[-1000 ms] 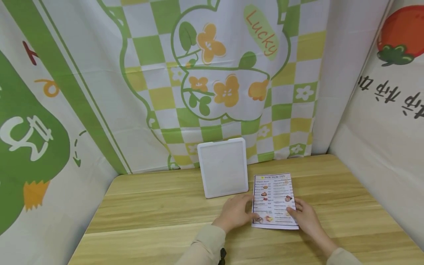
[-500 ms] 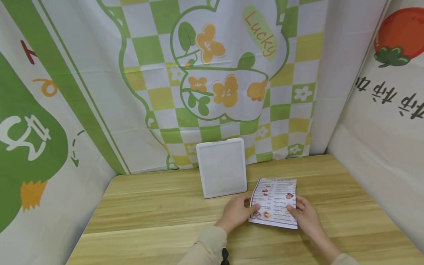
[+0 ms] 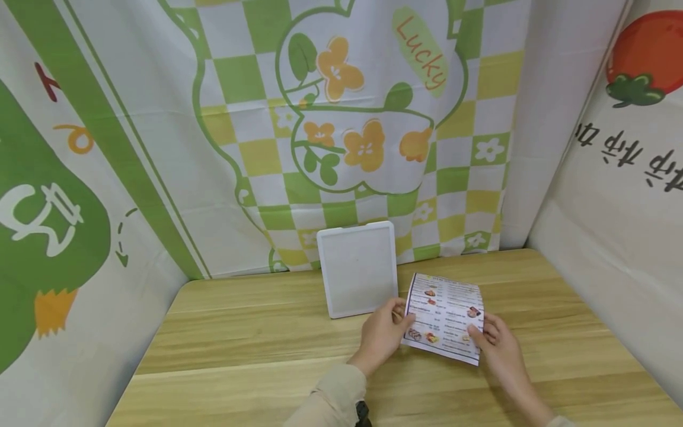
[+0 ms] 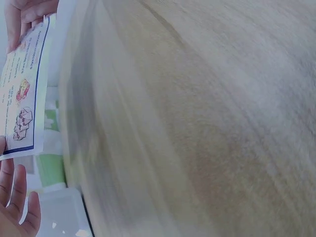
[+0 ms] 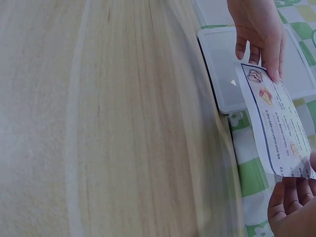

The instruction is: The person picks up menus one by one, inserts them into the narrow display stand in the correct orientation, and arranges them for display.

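A printed menu sheet (image 3: 445, 317) with small food pictures is held up off the wooden table, its near edge tilted and its surface slightly bowed. My left hand (image 3: 381, 335) pinches the sheet's left edge, thumb on the printed face and fingers behind. At the right edge my right hand (image 3: 501, 350) grips it the same way. In the right wrist view the menu sheet (image 5: 276, 123) stretches between the left hand (image 5: 261, 34) and the right hand (image 5: 296, 210). The left wrist view catches part of the menu sheet (image 4: 24, 94) above the left hand's fingers (image 4: 17, 190).
Just behind the left hand, a white-framed panel (image 3: 358, 270) stands on the wooden table (image 3: 240, 344), leaning toward the back. A green and white checked curtain (image 3: 352, 148) hangs behind the table, with printed cloth walls at both sides.
The menu sheet was low over the table a second ago; both hands have since raised and tilted it. My left thumb has come onto its printed face. The white-framed panel stays put.
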The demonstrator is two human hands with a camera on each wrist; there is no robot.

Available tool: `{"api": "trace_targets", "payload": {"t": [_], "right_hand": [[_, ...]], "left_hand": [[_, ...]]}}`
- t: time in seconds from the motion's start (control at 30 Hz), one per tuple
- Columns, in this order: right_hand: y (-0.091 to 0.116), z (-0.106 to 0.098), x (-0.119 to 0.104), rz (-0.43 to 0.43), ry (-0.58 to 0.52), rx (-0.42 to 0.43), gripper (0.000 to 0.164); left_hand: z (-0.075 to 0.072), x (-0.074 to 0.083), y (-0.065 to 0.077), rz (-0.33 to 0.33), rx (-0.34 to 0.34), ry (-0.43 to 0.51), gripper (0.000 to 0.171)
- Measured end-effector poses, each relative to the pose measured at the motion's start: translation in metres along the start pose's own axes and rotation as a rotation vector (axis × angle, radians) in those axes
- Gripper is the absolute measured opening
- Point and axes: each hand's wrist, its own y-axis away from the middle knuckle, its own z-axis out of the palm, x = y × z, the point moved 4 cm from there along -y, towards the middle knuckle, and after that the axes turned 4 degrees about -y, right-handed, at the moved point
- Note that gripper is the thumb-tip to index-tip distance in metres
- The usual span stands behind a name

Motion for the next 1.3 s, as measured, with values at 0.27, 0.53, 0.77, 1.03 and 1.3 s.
{"api": "trace_targets", "payload": {"t": [0.27,0.53,0.77,1.03,1.3], "right_hand": [[-0.002,-0.009,-0.011,-0.071,-0.067,0.107,0.035],[0.000,-0.010,-0.026,-0.090,-0.061,0.110,0.035],[0.001,-0.007,-0.038,-0.133,-0.053,0.124,0.035],[0.002,-0.001,-0.057,-0.175,-0.033,0.107,0.031],[-0.002,0.008,-0.073,-0.230,-0.068,0.076,0.028]], "left_hand": [[-0.014,0.010,0.003,0.047,0.008,-0.014,0.029],[-0.029,0.014,0.006,0.043,0.019,-0.047,0.028],[-0.046,0.016,0.010,0.052,0.083,-0.053,0.023],[-0.066,0.017,0.015,0.071,0.113,-0.055,0.023],[-0.087,0.019,0.017,0.128,0.171,-0.093,0.021]]}}
